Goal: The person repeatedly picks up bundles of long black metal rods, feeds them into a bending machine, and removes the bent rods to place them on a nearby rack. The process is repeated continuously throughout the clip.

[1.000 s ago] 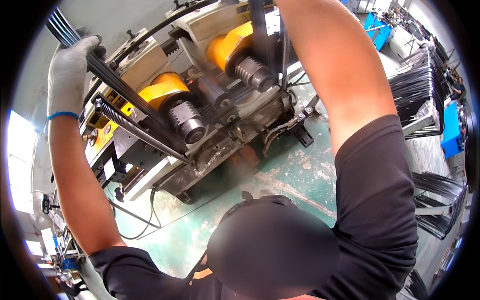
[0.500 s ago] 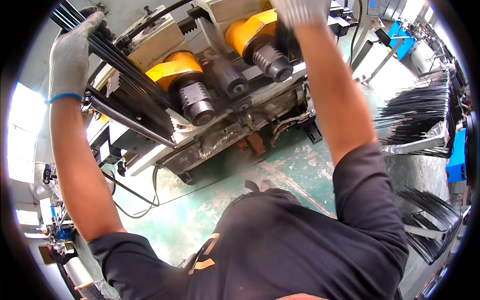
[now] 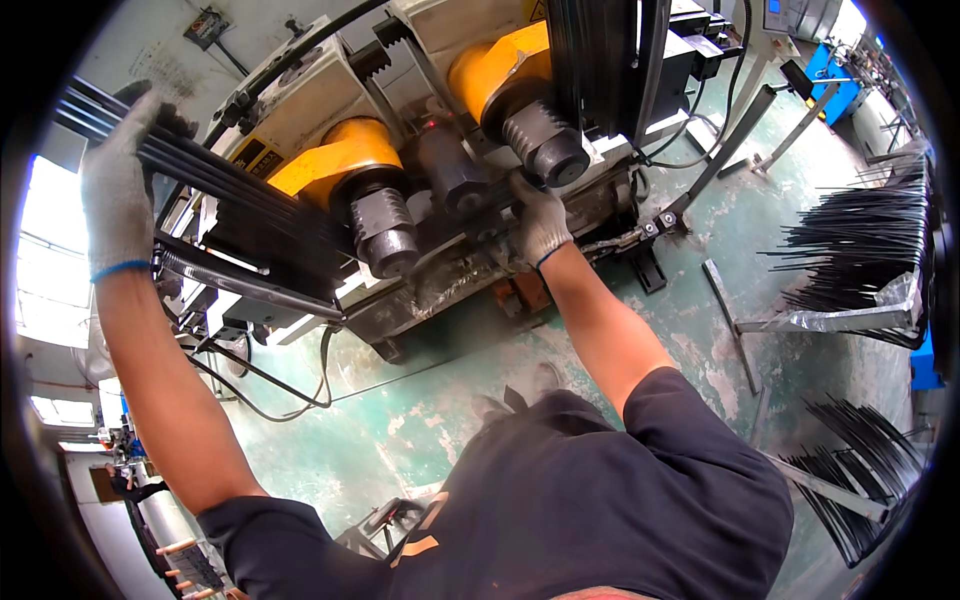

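My left hand (image 3: pixel 120 190), in a pale knit glove with a blue cuff, grips a bundle of black rods (image 3: pixel 215 175) at the upper left. The bundle slants down to the left roller (image 3: pixel 385 235) of a bending machine with yellow arms (image 3: pixel 345 155). My right hand (image 3: pixel 541 220), also gloved, is curled at the machine's front edge, below the right roller (image 3: pixel 545 140) and beside the dark central cylinder (image 3: pixel 450 170). Its fingertips are hidden against dark parts, so what it grips cannot be made out. More black rods (image 3: pixel 590 60) stand upright beside the right yellow arm.
Racks of bent black rods stand at the right, one farther (image 3: pixel 860 240) and one nearer (image 3: pixel 860 460). A ribbed hose (image 3: pixel 245 285) and a black cable (image 3: pixel 325 370) hang at the machine's left. A metal stand (image 3: pixel 740 330) lies over the green floor.
My right hand has come down from the upper right to the machine's front edge. My left hand has shifted slightly left and down, still gripping the rods.
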The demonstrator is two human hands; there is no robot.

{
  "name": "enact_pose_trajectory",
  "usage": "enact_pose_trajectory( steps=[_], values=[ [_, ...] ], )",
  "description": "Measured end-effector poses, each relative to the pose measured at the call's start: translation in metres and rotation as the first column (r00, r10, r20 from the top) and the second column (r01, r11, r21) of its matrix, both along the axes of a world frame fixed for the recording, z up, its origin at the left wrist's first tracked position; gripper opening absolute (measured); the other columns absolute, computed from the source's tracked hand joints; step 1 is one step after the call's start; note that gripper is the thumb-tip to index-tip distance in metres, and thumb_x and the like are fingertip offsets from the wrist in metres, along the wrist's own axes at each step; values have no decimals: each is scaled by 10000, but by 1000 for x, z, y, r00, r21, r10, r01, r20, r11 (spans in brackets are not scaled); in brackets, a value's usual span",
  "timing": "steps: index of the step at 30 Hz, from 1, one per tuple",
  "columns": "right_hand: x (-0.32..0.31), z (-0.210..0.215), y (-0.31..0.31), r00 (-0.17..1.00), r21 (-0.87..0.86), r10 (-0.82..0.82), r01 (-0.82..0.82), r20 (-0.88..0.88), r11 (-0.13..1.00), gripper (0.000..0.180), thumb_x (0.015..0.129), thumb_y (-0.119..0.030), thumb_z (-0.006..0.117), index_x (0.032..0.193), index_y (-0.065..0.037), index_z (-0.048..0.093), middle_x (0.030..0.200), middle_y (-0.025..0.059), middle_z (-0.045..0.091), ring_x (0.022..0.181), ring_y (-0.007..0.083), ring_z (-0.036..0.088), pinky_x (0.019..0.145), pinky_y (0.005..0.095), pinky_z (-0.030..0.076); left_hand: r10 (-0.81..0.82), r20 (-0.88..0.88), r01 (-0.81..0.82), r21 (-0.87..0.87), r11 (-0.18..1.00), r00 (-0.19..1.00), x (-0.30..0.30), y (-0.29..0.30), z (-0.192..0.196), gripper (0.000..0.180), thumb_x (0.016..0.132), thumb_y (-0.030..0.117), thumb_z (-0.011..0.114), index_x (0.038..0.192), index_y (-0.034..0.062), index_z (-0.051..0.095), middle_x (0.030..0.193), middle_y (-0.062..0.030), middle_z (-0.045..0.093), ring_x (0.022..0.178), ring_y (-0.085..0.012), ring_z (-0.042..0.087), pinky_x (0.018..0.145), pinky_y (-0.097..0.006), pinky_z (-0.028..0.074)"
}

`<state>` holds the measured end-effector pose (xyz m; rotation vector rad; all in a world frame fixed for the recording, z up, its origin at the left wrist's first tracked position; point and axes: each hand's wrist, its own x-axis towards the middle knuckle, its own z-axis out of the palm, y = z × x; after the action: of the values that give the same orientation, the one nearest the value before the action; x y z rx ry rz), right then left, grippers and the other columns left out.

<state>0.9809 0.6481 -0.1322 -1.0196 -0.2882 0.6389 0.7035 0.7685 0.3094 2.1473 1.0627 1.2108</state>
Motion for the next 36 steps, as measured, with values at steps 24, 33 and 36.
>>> enact_pose_trajectory(
  steps=[24, 33, 36],
  values=[
    [-35, 46, -149, 933, 36, -51, 68, -355, 997, 277, 926, -152, 767, 1175, -62, 686, 1040, 38, 712, 951, 197, 666, 862, 375, 528, 239, -470, 53, 528, 848, 850, -66, -136, -19, 426, 1059, 7, 424, 1452, 21, 588, 1093, -183, 751, 1021, -255, 741, 902, -367, 603],
    [7, -46, -606, 721, -390, -688, 658, 82, 643, 443, 1049, -384, 625, 798, -22, 668, 640, 72, 668, 566, 204, 671, 562, 366, 547, 288, 393, -7, -581, 814, 874, -79, -304, -178, 350, 950, 255, 632, 1106, -46, 718, 1066, -185, 731, 1051, -301, 672, 890, -418, 557],
    [10, -24, -776, 505, -548, -771, 799, 389, 247, 420, 1024, -408, 660, 847, -28, 677, 664, 54, 679, 574, 176, 664, 567, 345, 537, 12, 453, 374, -751, 544, 892, -62, -364, -303, 375, 957, 237, 649, 1212, -38, 672, 1110, -155, 704, 1004, -282, 683, 971, -426, 528]
  ],
)
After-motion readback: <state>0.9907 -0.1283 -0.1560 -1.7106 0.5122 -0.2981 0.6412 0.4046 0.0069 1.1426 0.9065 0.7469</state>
